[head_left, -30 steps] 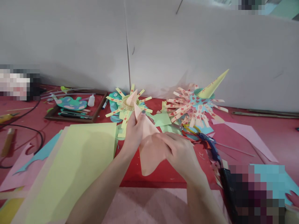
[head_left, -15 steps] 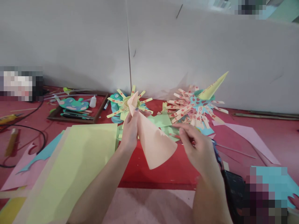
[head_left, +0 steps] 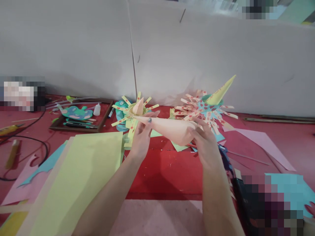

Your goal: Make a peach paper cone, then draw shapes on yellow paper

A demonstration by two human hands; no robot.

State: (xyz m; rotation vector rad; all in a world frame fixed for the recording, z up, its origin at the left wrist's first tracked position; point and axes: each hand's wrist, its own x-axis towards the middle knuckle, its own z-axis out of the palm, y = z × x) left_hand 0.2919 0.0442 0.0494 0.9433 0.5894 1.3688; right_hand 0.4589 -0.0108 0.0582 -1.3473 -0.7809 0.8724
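Observation:
A pale peach paper cone [head_left: 169, 128] lies nearly level in the air between my two hands, its narrow end to the left. My left hand [head_left: 143, 132] pinches it near the tip, thumb on top. At the wide end, my right hand [head_left: 203, 136] grips the rim with thumb and fingers. Just behind my left hand stands a yellow paper crown [head_left: 131, 109] with strips sticking out and a small peach cone in its middle. Beyond my right hand is a blue and pink strip crown [head_left: 211, 111] topped by a yellow cone [head_left: 222, 90].
Yellow paper sheets [head_left: 81, 170] lie to the left. A wooden tray [head_left: 102, 123] behind them holds a small white bottle [head_left: 96, 109] and cutters. Pink paper [head_left: 268, 146] lies at right, a black device [head_left: 242, 196] near my right forearm. A wall [head_left: 157, 59] closes off the back.
The cone has swung from slanting down to nearly level. My right hand, apart from it before, has closed on its wide end.

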